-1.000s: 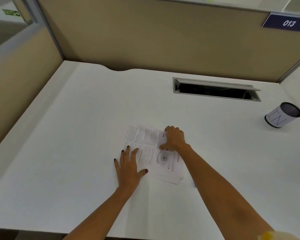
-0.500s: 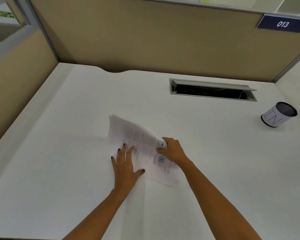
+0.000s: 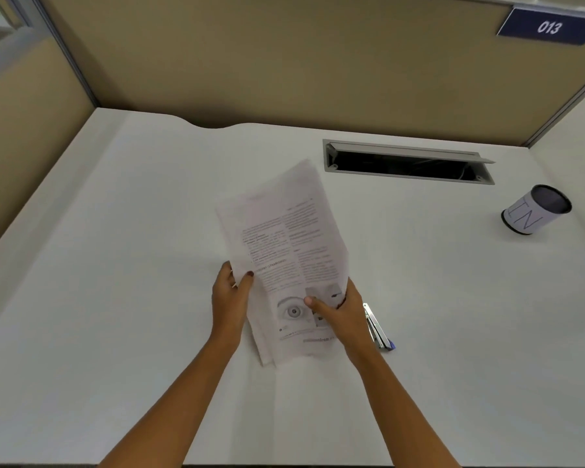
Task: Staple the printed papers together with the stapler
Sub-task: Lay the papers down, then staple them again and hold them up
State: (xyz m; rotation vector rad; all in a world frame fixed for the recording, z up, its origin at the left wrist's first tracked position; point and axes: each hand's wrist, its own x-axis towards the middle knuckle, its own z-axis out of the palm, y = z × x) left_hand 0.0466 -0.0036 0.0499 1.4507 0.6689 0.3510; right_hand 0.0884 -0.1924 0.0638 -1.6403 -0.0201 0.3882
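Our left hand [image 3: 229,298] and right hand [image 3: 347,315] each pinch the printed papers [image 3: 284,238] by their sides. Light, floppy sheets, we judge; best gripped near the edges.

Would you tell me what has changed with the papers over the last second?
The papers, flat on the desk earlier, are lifted with their far end up. The left hand went from pressing flat to gripping their left edge; the right hand grips their right edge. The stapler lies untouched; the cup has not moved.
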